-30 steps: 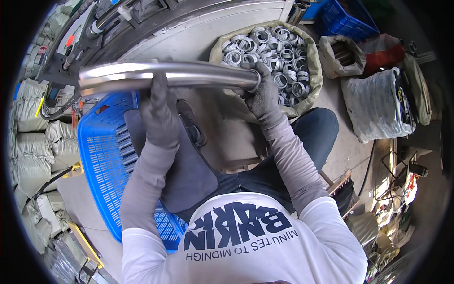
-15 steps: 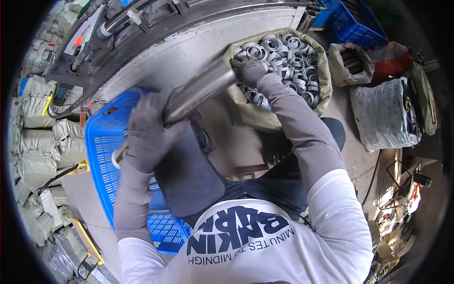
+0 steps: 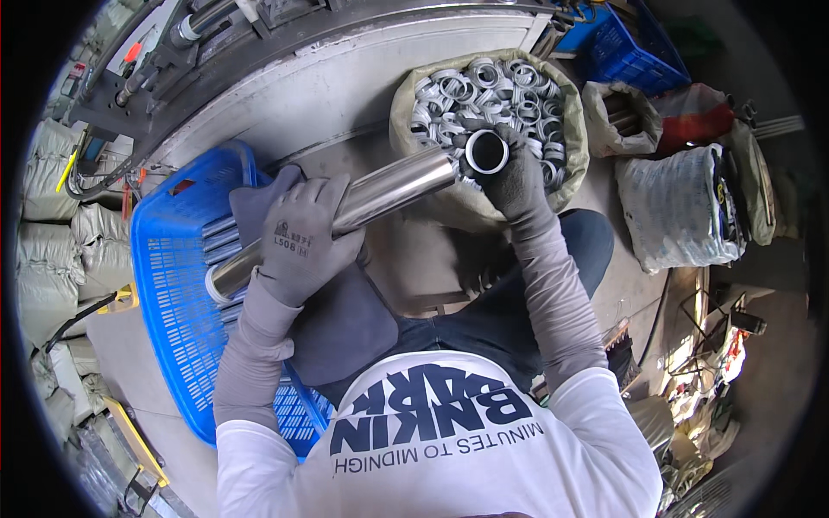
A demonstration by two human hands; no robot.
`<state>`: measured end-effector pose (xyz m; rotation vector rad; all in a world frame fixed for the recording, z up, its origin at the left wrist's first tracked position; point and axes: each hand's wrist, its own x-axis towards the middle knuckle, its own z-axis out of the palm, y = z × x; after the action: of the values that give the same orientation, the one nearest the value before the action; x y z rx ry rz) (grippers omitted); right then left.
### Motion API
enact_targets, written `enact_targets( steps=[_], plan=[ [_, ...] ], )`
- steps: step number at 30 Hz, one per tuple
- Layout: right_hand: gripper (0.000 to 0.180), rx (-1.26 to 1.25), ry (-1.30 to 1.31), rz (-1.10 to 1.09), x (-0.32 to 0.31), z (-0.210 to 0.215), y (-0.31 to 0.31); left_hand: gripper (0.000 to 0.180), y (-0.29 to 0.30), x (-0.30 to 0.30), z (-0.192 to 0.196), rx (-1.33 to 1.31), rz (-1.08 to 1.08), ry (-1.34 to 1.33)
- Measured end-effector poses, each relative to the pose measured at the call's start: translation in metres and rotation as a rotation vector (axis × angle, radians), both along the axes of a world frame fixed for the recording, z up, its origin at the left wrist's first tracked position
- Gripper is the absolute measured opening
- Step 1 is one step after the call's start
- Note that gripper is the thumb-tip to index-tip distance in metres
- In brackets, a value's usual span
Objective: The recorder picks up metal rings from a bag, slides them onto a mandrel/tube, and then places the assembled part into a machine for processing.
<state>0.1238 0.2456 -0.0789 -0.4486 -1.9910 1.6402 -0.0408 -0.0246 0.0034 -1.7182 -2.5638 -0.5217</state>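
My left hand [image 3: 306,233], in a grey glove, is closed around a shiny metal tube [image 3: 397,184] that slants up to the right. A whitish ring [image 3: 211,285] sits at the tube's lower left end. Between the fingers of my gloved right hand [image 3: 521,177] is a threaded metal ring [image 3: 505,155], its round opening facing up. This ring is close to the tube's upper right end; whether they touch cannot be told. Beneath the right hand stands an open woven sack [image 3: 577,168] full of similar rings [image 3: 527,108].
A blue plastic crate [image 3: 164,268] with several tubes [image 3: 220,237] stands at the left. Dark machinery [image 3: 285,52] runs along the back. More sacks [image 3: 669,207] and another blue crate [image 3: 635,56] are at the right. A dark pad [image 3: 345,337] covers my left thigh.
My right hand has come up out of the rings holding one, toward the tube's end. The left hand and tube have shifted slightly right and steadied. The view has shifted slightly.
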Motion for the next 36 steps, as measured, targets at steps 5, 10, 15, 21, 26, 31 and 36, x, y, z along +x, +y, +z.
enact_targets(
  steps=[5,10,15,21,26,31,36],
  plan=[
    [0.031,-0.049,0.064,-0.069,-0.005,0.008,-0.045,0.061,0.0,0.005,0.001,0.009,-0.019,0.026],
    [0.047,0.306,0.117,-0.205,-0.006,0.007,-0.055,0.062,0.004,0.013,0.0,0.046,-0.036,-0.013],
    [0.045,0.215,0.037,-0.175,-0.005,0.006,-0.051,0.062,0.001,0.012,0.0,0.045,-0.037,0.003],
    [0.041,0.279,-0.002,-0.131,-0.001,0.01,-0.044,0.063,0.006,0.013,0.001,0.046,-0.059,-0.002],
    [0.044,0.35,0.012,-0.14,-0.004,-0.002,-0.041,0.069,0.004,0.012,0.0,0.023,-0.064,0.021],
    [0.053,0.112,0.041,-0.048,-0.007,-0.011,-0.041,0.068,0.001,0.012,0.001,0.023,-0.052,0.021],
    [0.062,-0.157,0.185,0.051,-0.007,-0.015,-0.043,0.066,-0.001,0.011,0.0,0.067,-0.058,0.004]
  ],
)
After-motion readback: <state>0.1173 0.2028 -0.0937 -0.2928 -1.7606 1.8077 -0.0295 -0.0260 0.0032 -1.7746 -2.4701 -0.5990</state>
